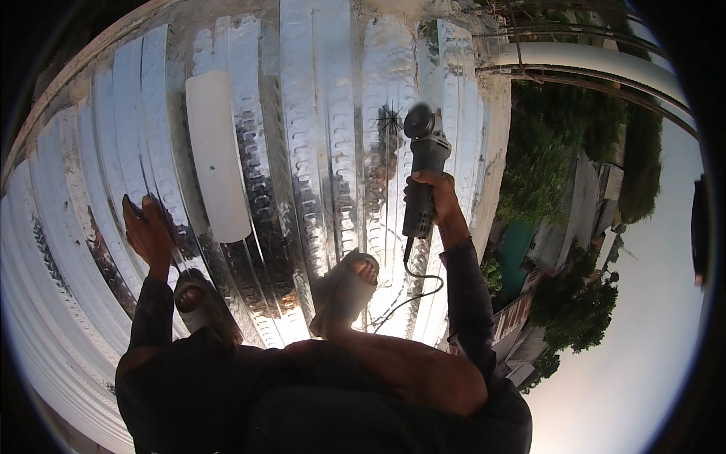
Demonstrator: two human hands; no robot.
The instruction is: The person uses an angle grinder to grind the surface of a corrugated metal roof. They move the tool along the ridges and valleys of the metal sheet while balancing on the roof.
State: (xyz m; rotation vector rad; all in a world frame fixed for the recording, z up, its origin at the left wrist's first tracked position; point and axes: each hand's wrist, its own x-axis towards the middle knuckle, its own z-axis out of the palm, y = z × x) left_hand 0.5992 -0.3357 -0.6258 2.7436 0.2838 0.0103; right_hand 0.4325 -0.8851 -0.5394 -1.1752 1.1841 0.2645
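My right hand (445, 198) is wrapped round the dark body of an angle grinder (429, 155), held upright in the picture with its disc at the far end. The grinder is over ribbed, shiny metal sheets (314, 113); whether its disc touches them I cannot tell. From its near end a black cord (439, 284) curls down toward my legs. On the left, my left hand (149, 233) rests on the metal with its fingers stretched out, holding nothing I can see. Between the hands lies a pale, rounded-corner rectangular panel (218, 155).
My feet in dark slides (344, 291) stand on the sheets, knees bent. The right edge of the metal surface (495, 151) drops off toward trees (575, 303) and low roofs. A thick pale pipe (597, 59) runs off at the upper right.
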